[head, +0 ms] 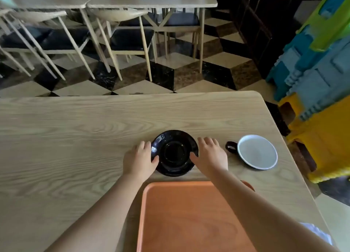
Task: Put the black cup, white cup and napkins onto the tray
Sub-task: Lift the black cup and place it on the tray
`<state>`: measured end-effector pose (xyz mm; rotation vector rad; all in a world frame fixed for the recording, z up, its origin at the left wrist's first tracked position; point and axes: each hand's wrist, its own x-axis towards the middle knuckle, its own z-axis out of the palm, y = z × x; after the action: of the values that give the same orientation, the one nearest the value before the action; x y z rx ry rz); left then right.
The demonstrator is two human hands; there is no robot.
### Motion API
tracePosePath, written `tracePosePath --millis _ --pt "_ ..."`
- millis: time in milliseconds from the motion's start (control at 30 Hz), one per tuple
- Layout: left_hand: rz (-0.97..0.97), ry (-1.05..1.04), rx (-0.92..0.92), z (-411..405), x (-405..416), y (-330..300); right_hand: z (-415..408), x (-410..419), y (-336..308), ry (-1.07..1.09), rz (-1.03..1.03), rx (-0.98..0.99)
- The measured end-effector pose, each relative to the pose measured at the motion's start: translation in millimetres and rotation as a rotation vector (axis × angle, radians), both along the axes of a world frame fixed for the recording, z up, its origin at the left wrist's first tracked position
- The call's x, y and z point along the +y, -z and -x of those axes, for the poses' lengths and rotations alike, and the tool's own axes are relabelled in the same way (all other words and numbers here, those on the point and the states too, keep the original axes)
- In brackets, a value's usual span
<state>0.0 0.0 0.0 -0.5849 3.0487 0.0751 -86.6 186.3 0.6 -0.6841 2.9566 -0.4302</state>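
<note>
A shiny black saucer lies on the wooden table just beyond the orange tray. My left hand holds its left rim, thumb on top of the edge. My right hand holds the right rim the same way. To the right sits a round white-rimmed piece with a grey inside. A black handle sticks out at its left side; I cannot tell whether the two are one cup. White napkins show at the bottom right, partly hidden by my right arm.
The table's right edge runs close to the white-rimmed piece and the napkins. Beyond the table's far edge are a checkered floor, pale wooden chairs and tables. Stacked blue, green and yellow plastic blocks stand at the right.
</note>
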Motion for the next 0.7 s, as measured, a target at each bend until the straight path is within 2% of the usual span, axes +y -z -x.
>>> tracePosePath --millis 333,500,700 --pt "-0.349 -0.099 0.164 4 -6 22 -2 -5 19 0.111 0.056 -0.099" --pt "-0.778 -0.184 0.174 7 -7 20 -4 -14 15 0.22 0.296 -0.267" --pt "-1.098 -0.338 0.193 -19 -8 -2 -16 1 0 0.261 0.526 -0.324"
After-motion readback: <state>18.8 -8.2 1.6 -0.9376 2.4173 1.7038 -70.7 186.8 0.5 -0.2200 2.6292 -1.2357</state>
